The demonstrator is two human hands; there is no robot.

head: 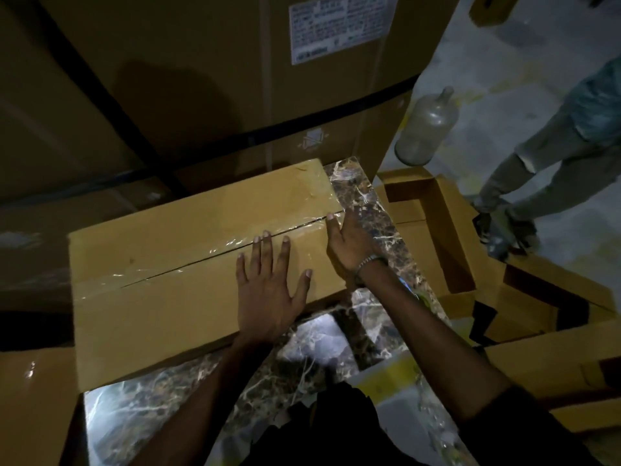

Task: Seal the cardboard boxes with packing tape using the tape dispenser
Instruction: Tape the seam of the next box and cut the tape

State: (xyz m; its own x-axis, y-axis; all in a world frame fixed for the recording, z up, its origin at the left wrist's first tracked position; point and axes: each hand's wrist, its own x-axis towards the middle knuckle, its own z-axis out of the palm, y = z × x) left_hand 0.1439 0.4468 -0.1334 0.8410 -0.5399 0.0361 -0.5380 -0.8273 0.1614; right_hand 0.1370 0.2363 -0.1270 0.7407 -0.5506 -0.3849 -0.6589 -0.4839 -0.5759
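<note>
A flat brown cardboard box lies on a dark marble surface. Clear packing tape runs along its centre seam, wrinkled and glossy. My left hand lies flat on the box top with fingers spread, pressing near the seam. At the box's right end, my right hand rests with its fingers straight along the taped edge and the thumb near the seam's end. A bracelet sits on that wrist. No tape dispenser is in view.
A very large strapped carton with a white label stands right behind the box. Open cardboard trays lie to the right. A clear bottle stands on the floor, and another person's legs are at the far right.
</note>
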